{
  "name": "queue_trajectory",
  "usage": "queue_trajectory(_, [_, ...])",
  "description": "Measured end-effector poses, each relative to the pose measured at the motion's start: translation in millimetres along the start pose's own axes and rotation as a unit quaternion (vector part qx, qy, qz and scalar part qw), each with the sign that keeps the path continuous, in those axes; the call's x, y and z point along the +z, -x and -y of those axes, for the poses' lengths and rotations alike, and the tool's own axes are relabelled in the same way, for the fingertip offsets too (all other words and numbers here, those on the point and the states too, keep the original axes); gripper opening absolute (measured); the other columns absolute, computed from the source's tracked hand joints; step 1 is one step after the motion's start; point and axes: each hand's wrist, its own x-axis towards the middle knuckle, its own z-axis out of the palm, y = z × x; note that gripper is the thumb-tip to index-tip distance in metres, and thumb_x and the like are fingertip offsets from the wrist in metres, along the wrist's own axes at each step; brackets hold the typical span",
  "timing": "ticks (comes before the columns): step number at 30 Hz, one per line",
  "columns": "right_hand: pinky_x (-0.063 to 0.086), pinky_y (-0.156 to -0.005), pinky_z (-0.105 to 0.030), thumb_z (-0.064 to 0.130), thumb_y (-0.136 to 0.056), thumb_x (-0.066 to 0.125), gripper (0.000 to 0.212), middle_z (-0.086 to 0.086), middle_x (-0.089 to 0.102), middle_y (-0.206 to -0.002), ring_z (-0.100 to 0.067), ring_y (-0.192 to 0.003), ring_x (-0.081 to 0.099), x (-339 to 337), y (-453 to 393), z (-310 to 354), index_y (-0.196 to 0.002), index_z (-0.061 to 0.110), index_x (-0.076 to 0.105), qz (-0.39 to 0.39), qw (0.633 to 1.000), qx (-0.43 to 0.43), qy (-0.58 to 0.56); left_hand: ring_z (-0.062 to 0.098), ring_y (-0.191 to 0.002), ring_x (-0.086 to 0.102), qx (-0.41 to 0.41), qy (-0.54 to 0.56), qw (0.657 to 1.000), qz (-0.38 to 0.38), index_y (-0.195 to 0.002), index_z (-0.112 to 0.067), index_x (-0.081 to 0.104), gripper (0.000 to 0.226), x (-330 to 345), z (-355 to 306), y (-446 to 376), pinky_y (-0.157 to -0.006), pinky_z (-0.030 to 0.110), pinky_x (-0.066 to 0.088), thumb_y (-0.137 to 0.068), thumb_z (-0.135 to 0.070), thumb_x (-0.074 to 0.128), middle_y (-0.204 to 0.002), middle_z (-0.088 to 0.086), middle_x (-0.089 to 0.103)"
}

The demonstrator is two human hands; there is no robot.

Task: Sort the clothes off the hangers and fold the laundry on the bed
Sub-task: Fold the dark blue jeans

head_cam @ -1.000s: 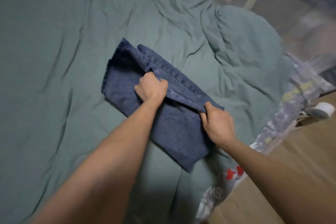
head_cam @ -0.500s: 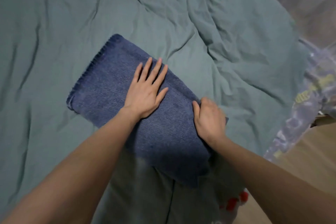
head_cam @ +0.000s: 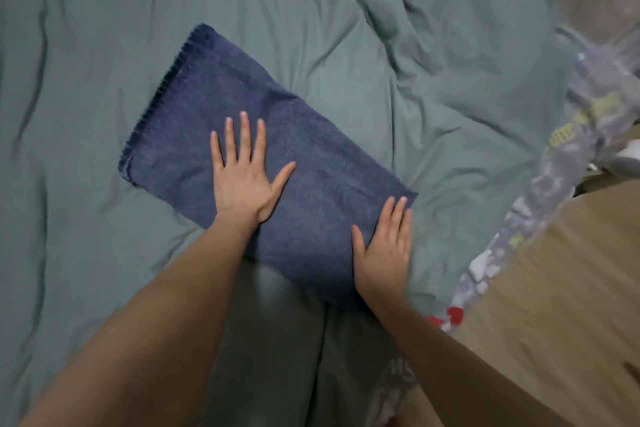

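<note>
A folded dark blue towel (head_cam: 263, 163) lies diagonally in the middle of the bed (head_cam: 86, 45), its stitched edge toward the upper left. The left hand (head_cam: 242, 173) rests flat on its centre, fingers straight and spread. The right hand (head_cam: 384, 246) lies flat on the towel's near right corner, fingers straight and together. Wrinkled green sheet stretches wide to the left and beyond the towel. To the right, the bed's edge is close, draped with a patterned grey fabric (head_cam: 540, 191), then wooden floor (head_cam: 554, 322).
</note>
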Motion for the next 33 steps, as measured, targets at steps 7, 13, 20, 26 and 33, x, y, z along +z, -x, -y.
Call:
queue_trajectory(7, [0.037, -0.096, -0.037, 0.041, -0.086, 0.067, 0.07, -0.027, 0.052, -0.13, -0.04, -0.121, 0.05, -25, 0, 41, -0.128, -0.008, 0.039, 0.061, 0.888, 0.349, -0.293, 0.032, -0.146, -0.017, 0.009, 0.019, 0.999, 0.031, -0.154, -0.023, -0.007, 0.089, -12, 2, 36, -0.114, 0.054, -0.018, -0.085, -0.079, 0.005, -0.161, 0.009, -0.014])
queue_trajectory(13, [0.042, -0.085, -0.037, 0.043, -0.084, 0.068, 0.054, -0.023, 0.064, -0.117, -0.038, -0.11, 0.058, -50, -12, 38, -0.112, -0.002, 0.063, 0.0, 0.937, 0.248, -0.248, 0.032, -0.148, -0.009, 0.13, 0.005, 0.991, 0.026, -0.155, -0.027, -0.001, 0.089, -16, 0, 43, -0.116, 0.056, -0.011, -0.083, -0.079, 0.002, -0.162, 0.005, -0.004])
queue_trajectory(20, [0.041, -0.084, -0.046, 0.043, -0.093, 0.056, 0.05, -0.029, 0.06, -0.113, -0.046, -0.107, 0.054, -139, -63, -22, -0.112, -0.003, 0.051, -0.034, 0.986, 0.138, -0.082, 0.035, -0.145, -0.02, 0.21, 0.034, 0.969, 0.124, -0.151, -0.032, -0.014, 0.082, -28, -82, 68, -0.113, 0.059, -0.014, -0.085, -0.076, 0.004, -0.16, 0.005, -0.019])
queue_trajectory(26, [0.041, -0.08, -0.048, 0.043, -0.097, 0.047, 0.049, -0.031, 0.061, -0.109, -0.047, -0.102, 0.056, -126, -61, -25, -0.114, -0.002, 0.045, -0.017, 0.992, 0.119, -0.033, 0.022, -0.149, -0.004, 0.2, 0.1, 0.975, 0.013, -0.154, -0.022, 0.0, 0.071, -33, -122, 17, -0.118, 0.049, -0.009, -0.095, -0.061, 0.008, -0.162, 0.0, -0.001])
queue_trajectory(33, [0.03, -0.069, -0.036, 0.03, -0.096, 0.053, 0.03, -0.014, 0.061, -0.098, -0.038, -0.095, 0.057, -134, -81, -19, -0.104, 0.005, 0.039, 0.056, 0.99, 0.025, -0.124, 0.018, -0.145, -0.024, 0.157, 0.024, 0.963, 0.218, -0.151, -0.018, -0.016, 0.069, 0, -148, -18, -0.113, 0.051, -0.023, -0.098, -0.056, 0.005, -0.159, -0.004, -0.023])
